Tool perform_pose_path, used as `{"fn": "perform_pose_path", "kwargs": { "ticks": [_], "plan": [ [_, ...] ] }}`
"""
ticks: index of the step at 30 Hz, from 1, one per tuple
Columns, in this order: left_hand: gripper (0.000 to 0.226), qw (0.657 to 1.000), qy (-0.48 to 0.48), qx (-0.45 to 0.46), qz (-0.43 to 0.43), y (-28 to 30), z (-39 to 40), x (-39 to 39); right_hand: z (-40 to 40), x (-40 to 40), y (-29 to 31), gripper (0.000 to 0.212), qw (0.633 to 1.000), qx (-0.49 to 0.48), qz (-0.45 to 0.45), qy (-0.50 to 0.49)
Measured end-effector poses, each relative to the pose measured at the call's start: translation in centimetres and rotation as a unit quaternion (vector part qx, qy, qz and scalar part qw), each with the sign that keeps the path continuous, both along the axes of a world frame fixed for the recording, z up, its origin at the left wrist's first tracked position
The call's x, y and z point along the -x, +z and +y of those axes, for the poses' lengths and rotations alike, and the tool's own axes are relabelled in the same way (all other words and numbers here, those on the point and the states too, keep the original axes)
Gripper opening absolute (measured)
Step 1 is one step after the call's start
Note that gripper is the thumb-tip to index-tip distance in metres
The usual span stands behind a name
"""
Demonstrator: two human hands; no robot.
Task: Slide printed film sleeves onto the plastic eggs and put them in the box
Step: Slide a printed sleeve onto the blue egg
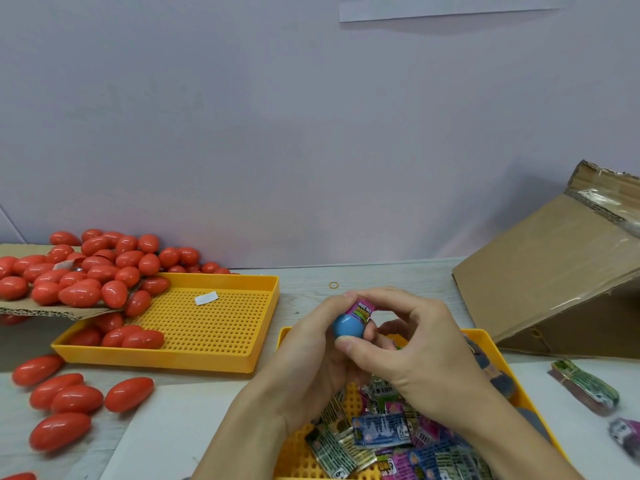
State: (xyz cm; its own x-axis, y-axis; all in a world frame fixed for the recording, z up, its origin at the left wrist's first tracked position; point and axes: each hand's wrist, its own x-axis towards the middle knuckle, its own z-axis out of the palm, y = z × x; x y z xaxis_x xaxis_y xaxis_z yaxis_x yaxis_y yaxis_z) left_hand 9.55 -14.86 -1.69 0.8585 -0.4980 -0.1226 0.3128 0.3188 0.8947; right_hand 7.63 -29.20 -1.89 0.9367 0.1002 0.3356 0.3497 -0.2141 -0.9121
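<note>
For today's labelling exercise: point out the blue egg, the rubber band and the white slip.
blue egg (347, 326), head view, bare rounded end.
rubber band (333, 285), head view, its ring.
white slip (206, 298), head view, its middle.

We see glossy red plastic eggs (79, 292) catching highlights, and a smooth blue plastic egg (347, 326) wearing a shiny printed film sleeve (363, 311). The yellow trays (214, 327) look like matt perforated plastic, while the loose sleeves (381, 434) gleam like thin film. The box (554, 271) is rough brown corrugated cardboard with glossy tape.
</note>
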Motion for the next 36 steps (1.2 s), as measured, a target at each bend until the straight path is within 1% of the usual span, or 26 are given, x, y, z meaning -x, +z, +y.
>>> {"fn": "perform_pose_path", "kwargs": {
  "ticks": [2,4,5,7,9,11,14,16,22,24,26,27,28,29,30,31,32,33,34,36],
  "plan": [
    [0.035,1.0,-0.019,0.016,-0.006,0.0,0.0,-0.1,0.2,0.1,-0.1,0.044,1.0,-0.018,0.006,-0.012],
    [0.04,0.999,-0.024,0.028,-0.008,-0.1,0.0,-0.3,0.4,0.2,-0.1,0.044,1.0,-0.011,-0.011,-0.015],
    [0.044,1.0,-0.015,0.021,-0.009,-0.2,-0.2,-0.3,0.4,0.2,-0.1,0.041,0.999,-0.004,-0.028,-0.021],
    [0.05,0.999,0.023,-0.022,-0.033,-0.4,-0.6,-0.4,0.3,0.0,-0.2,0.033,0.996,0.014,-0.069,-0.052],
    [0.044,0.99,0.073,-0.076,-0.09,-0.5,-0.9,-0.4,0.0,-0.2,-0.4,0.027,0.983,0.095,-0.111,-0.114],
    [0.042,0.977,0.117,-0.103,-0.144,-0.7,-1.0,-0.4,-0.2,-0.4,-0.4,0.025,0.965,0.17,-0.134,-0.147],
    [0.022,0.961,0.125,-0.138,-0.206,-0.8,-1.0,-0.5,-0.3,-0.4,-0.5,0.031,0.956,0.209,-0.141,-0.152],
    [0.018,0.957,0.115,-0.154,-0.217,-0.9,-1.0,-0.4,-0.4,-0.4,-0.5,0.033,0.951,0.224,-0.146,-0.153],
    [0.027,0.963,0.085,-0.156,-0.202,-1.0,-0.6,-0.5,-0.5,-0.3,-0.6,0.031,0.94,0.255,-0.15,-0.17],
    [0.028,0.964,0.083,-0.16,-0.198,-1.1,-0.6,-0.4,-0.5,-0.4,-0.6,0.033,0.942,0.254,-0.146,-0.164],
    [0.024,0.96,0.1,-0.169,-0.197,-1.0,-0.8,-0.3,-0.5,-0.5,-0.6,0.036,0.944,0.251,-0.141,-0.159],
    [0.023,0.955,0.123,-0.182,-0.199,-0.9,-0.9,-0.2,-0.6,-0.5,-0.7,0.037,0.942,0.255,-0.142,-0.166],
    [0.029,0.944,0.153,-0.203,-0.208,-0.9,-1.1,-0.2,-0.7,-0.6,-0.8,0.037,0.937,0.265,-0.143,-0.179],
    [0.035,0.929,0.185,-0.227,-0.225,-0.9,-1.2,-0.3,-0.8,-0.7,-0.9,0.036,0.929,0.281,-0.143,-0.191],
    [0.038,0.911,0.211,-0.253,-0.249,-1.0,-1.3,-0.3,-0.8,-0.8,-0.9,0.035,0.922,0.3,-0.142,-0.199],
    [0.033,0.893,0.227,-0.276,-0.273,-1.0,-1.3,-0.4,-0.8,-0.8,-1.0,0.034,0.915,0.316,-0.145,-0.204],
    [0.024,0.881,0.233,-0.29,-0.292,-1.0,-1.4,-0.4,-0.7,-0.7,-1.0,0.034,0.91,0.326,-0.15,-0.206],
    [0.015,0.88,0.233,-0.288,-0.299,-1.0,-1.4,-0.5,-0.7,-0.7,-1.0,0.036,0.909,0.328,-0.155,-0.206],
    [0.01,0.889,0.227,-0.266,-0.295,-1.0,-1.3,-0.5,-0.6,-0.7,-1.0,0.04,0.911,0.321,-0.158,-0.204],
    [0.013,0.921,0.203,-0.202,-0.263,-1.1,-1.1,-0.6,-0.7,-0.7,-0.9,0.04,0.922,0.292,-0.165,-0.195]
  ]
}}
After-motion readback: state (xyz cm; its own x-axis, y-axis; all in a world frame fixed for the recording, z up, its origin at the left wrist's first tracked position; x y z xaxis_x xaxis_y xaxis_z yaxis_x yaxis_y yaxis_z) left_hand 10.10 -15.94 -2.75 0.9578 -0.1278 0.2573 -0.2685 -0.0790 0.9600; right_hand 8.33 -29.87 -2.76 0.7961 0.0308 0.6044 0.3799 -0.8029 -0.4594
